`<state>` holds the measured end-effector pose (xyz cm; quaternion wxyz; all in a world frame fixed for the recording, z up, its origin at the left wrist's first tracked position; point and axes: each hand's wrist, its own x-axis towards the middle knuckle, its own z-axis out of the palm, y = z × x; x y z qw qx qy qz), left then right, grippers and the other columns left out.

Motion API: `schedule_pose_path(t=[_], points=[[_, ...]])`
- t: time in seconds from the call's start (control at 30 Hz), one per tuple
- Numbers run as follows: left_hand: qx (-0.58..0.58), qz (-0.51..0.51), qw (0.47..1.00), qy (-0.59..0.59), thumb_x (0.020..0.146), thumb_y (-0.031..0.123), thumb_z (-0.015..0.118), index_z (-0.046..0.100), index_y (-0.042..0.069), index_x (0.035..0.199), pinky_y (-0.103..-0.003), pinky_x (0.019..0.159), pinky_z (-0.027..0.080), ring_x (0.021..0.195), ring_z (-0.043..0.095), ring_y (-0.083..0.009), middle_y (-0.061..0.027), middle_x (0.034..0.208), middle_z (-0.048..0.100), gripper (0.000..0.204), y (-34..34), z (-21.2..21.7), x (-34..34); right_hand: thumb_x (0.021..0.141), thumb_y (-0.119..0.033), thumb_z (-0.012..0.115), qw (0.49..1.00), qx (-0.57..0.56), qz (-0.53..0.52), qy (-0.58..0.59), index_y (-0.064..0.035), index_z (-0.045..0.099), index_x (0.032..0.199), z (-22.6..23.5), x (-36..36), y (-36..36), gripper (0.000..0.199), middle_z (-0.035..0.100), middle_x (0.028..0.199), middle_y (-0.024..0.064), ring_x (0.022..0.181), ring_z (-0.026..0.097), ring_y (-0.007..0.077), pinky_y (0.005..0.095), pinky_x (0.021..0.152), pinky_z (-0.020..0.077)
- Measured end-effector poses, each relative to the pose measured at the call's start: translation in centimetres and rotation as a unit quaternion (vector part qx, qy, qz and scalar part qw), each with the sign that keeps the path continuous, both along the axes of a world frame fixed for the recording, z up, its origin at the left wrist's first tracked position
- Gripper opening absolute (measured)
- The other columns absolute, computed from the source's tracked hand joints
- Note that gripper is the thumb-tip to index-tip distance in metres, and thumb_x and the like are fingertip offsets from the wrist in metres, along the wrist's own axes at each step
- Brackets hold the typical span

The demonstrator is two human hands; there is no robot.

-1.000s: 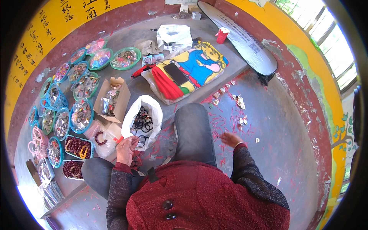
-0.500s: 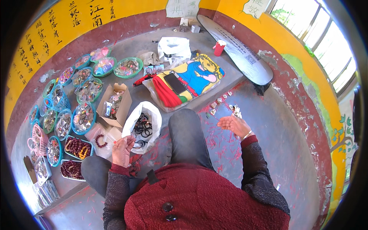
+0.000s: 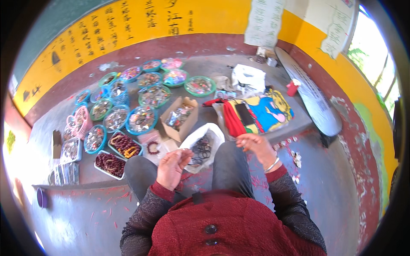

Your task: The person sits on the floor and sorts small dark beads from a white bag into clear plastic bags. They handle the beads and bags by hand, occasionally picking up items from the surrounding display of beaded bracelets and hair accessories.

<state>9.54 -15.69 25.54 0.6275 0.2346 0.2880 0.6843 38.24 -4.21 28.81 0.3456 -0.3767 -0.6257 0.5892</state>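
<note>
Left hand (image 3: 171, 167) — fingertips together, any hold indiscernible — hung by the bag (image 3: 217, 133) of black bands (image 3: 202, 151). Right hand (image 3: 259, 148), fingers loosely bent, hung near the cloth (image 3: 267, 114); any hold was likewise indiscernible.

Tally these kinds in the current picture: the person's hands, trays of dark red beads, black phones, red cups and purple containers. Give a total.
Hands: 2, left hand and right hand
Bead trays: 2, nearer tray and farther tray
Black phone: 1
Red cup: 1
Purple container: 1
Total: 7
</note>
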Motion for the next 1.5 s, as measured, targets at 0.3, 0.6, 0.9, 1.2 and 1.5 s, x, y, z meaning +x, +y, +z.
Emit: schedule_pose_path(t=[0.3, 0.6, 0.9, 1.2, 1.5], points=[[-0.035, 0.027, 0.999, 0.018, 0.091, 0.010, 0.046, 0.057, -0.005, 0.102, -0.031, 0.084, 0.049, 0.095, 0.060, -0.0227, -0.0149, 0.103, 0.060, 0.022, -2.0, 1.0, 3.1, 0.081, -0.008, 0.063, 0.988, 0.011, 0.151, 0.014, 0.0004, 0.061, 0.099, -1.9, -9.8, -3.7, 0.020, 0.062, 0.088, 0.0022, 0.082, 0.056, 0.0083, 0.0225, 0.074, 0.0452], [-0.095, -0.102, 0.990, 0.014, 0.091, 0.008, 0.046, 0.055, -0.006, 0.106, -0.031, 0.081, 0.050, 0.092, 0.060, -0.0213, -0.0177, 0.103, 0.060, 0.022, -0.2, 1.2, 4.5, 0.081, -0.012, 0.064, 0.997, 0.002, 0.079, 0.013, 0.0026, 0.064, 0.086, -2.7, -6.0, -4.1, 0.016, 0.061, 0.074, 0.0008, 0.068, 0.052, 0.0050, 0.0208, 0.061, 0.0436], [-0.146, -0.106, 0.983, 0.045, 0.087, 0.001, 0.051, 0.057, -0.005, 0.102, -0.022, 0.064, 0.053, 0.077, 0.063, -0.0167, -0.0157, 0.096, 0.063, 0.017, 0.6, -0.3, 3.6, 0.083, -0.013, 0.062, 0.993, -0.069, 0.080, 0.050, 0.0030, 0.063, 0.090, -3.5, -6.8, -4.0, 0.018, 0.062, 0.074, 0.0029, 0.068, 0.055, 0.0080, 0.0213, 0.062, 0.0444], [-0.148, -0.055, 0.984, 0.079, 0.088, 0.000, 0.048, 0.057, -0.007, 0.101, -0.024, 0.069, 0.054, 0.081, 0.064, -0.0195, -0.0172, 0.094, 0.063, 0.017, -0.2, -0.9, 2.3, 0.086, -0.008, 0.054, 0.991, -0.049, 0.126, -0.009, -0.0008, 0.062, 0.104, -3.2, -8.6, -3.3, 0.021, 0.063, 0.079, 0.0018, 0.068, 0.056, 0.0057, 0.0199, 0.060, 0.0449], [-0.126, -0.069, 0.989, 0.037, 0.089, -0.001, 0.044, 0.055, -0.006, 0.105, -0.026, 0.072, 0.054, 0.086, 0.064, -0.0224, -0.0188, 0.098, 0.061, 0.020, -0.2, -0.6, 1.6, 0.085, -0.002, 0.050, 0.985, -0.070, 0.142, 0.075, -0.0019, 0.065, 0.099, -5.2, -8.8, -3.1, 0.021, 0.065, 0.080, 0.0032, 0.071, 0.059, 0.0071, 0.0207, 0.062, 0.0460]])
